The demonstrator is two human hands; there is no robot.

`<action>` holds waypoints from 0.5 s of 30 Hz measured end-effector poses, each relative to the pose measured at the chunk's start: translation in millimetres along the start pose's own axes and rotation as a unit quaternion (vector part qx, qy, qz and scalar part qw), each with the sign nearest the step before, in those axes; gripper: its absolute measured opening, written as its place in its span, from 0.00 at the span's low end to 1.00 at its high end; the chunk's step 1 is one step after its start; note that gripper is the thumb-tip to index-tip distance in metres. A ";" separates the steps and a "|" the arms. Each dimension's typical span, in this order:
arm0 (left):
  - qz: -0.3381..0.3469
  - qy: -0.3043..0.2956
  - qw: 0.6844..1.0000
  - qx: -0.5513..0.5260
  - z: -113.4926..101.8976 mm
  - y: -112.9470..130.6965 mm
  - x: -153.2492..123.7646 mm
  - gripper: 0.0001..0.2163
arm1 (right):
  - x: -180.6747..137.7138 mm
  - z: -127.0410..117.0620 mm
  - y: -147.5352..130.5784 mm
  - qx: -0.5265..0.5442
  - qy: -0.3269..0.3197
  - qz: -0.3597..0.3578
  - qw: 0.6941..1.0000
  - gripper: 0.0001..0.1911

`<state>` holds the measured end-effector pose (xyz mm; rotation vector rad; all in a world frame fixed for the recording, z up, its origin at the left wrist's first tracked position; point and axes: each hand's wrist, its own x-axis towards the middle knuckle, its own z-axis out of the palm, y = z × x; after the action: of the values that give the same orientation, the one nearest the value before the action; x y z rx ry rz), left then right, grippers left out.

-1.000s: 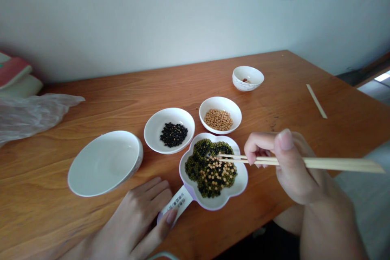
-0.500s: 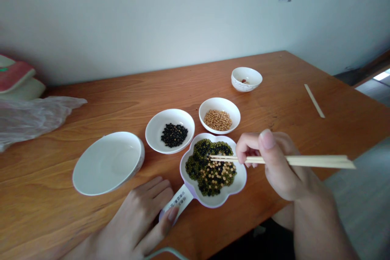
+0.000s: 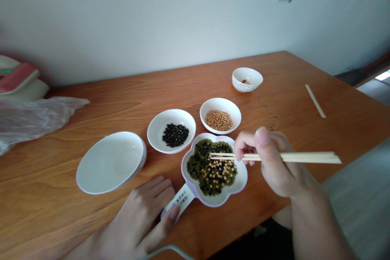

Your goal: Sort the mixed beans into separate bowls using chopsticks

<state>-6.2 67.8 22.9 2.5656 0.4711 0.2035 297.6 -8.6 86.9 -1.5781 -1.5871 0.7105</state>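
A flower-shaped white dish (image 3: pixel 240 180) with a lilac rim holds mixed green, black and yellow beans. My right hand (image 3: pixel 274 162) is closed on a pair of wooden chopsticks (image 3: pixel 292 157), their tips over the beans at the dish's middle. My left hand (image 3: pixel 143 219) rests on the table, with fingers and thumb around the dish's labelled handle (image 3: pixel 180 202). Behind stand a white bowl of black beans (image 3: pixel 171 130) and a white bowl of yellow soybeans (image 3: pixel 220 115).
An empty, tilted white bowl (image 3: pixel 111 161) sits at the left. A small patterned bowl (image 3: pixel 247 79) with a few reddish bits stands at the back. A loose wooden stick (image 3: pixel 315 100) lies at the right. Clear plastic (image 3: pixel 33 118) lies at the far left of the wooden table (image 3: pixel 91 89).
My right hand with the chopsticks has drawn slightly left and closer to the dish. The chopstick tips stay over the beans. My left hand stays on the handle.
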 end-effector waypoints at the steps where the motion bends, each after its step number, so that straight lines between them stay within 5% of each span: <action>1: -0.003 -0.009 1.000 -0.004 0.8 -1.0 -0.9 0.12 | 0.2 0.3 0.4 0.000 0.001 -0.001 1.000 0.35; 10: -0.001 -0.005 1.000 -0.011 3.2 -1.6 -2.0 0.11 | 2.2 2.5 2.1 0.001 0.008 -0.008 1.000 0.34; 15: 0.021 0.058 0.998 0.017 -3.5 4.5 3.6 0.15 | 1.5 2.3 1.0 0.019 0.012 -0.002 1.000 0.34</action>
<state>-2.4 67.2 28.4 2.6086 0.4666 0.3629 296.3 -6.7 85.0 -1.5504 -1.5506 0.7137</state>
